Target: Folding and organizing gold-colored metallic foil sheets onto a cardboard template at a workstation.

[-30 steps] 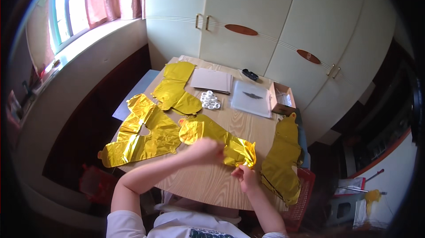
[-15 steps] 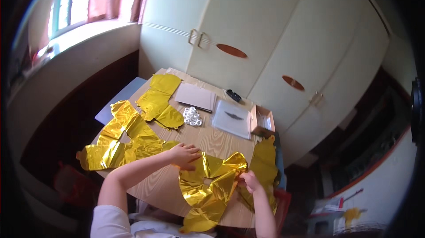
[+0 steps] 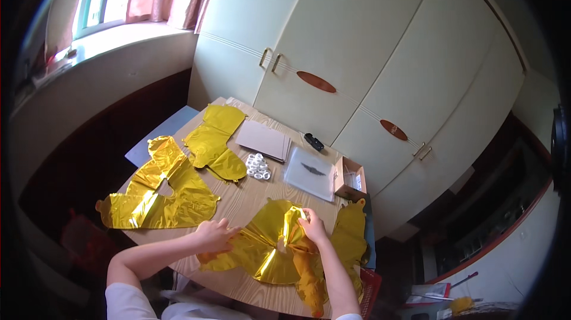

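While our right hand (image 3: 312, 225) pinches its upper edge, the gold foil piece (image 3: 256, 240) lies near the front of the worktop (image 3: 241, 204).
Left hand (image 3: 217, 236) half-spread at the foil's left end; we can't tell if it grips. We'd keep the pinch light and smooth outward from the hole, avoiding hard creases.
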`<action>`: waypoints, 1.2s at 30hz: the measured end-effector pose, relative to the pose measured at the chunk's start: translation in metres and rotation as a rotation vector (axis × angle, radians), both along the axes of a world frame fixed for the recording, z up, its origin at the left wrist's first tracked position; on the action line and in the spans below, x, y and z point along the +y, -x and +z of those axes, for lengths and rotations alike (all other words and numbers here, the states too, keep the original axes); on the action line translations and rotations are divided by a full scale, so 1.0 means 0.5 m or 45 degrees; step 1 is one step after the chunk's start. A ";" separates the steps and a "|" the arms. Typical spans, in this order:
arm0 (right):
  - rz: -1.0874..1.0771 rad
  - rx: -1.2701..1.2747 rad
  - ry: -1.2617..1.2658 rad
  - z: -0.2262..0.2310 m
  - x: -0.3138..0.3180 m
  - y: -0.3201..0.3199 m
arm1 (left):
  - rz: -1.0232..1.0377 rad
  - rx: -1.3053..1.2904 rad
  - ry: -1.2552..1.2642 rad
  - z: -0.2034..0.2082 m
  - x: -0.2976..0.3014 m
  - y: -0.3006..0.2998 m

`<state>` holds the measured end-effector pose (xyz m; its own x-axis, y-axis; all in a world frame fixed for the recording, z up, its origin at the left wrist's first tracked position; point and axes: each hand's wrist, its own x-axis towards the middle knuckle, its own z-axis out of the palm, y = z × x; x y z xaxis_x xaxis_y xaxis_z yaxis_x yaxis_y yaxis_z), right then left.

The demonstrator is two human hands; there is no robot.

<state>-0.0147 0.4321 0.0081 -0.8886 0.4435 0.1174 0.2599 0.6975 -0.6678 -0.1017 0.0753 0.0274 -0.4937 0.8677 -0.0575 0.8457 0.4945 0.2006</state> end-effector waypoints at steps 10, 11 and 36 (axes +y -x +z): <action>0.089 0.178 -0.566 -0.036 -0.057 0.008 | -0.244 0.311 -0.156 0.040 -0.046 -0.005; 0.180 0.116 -0.552 -0.015 -0.061 -0.006 | -0.396 0.356 -0.266 0.037 -0.034 -0.006; -0.587 -0.728 -0.222 0.123 0.604 0.257 | -0.683 0.246 0.022 0.013 0.031 0.041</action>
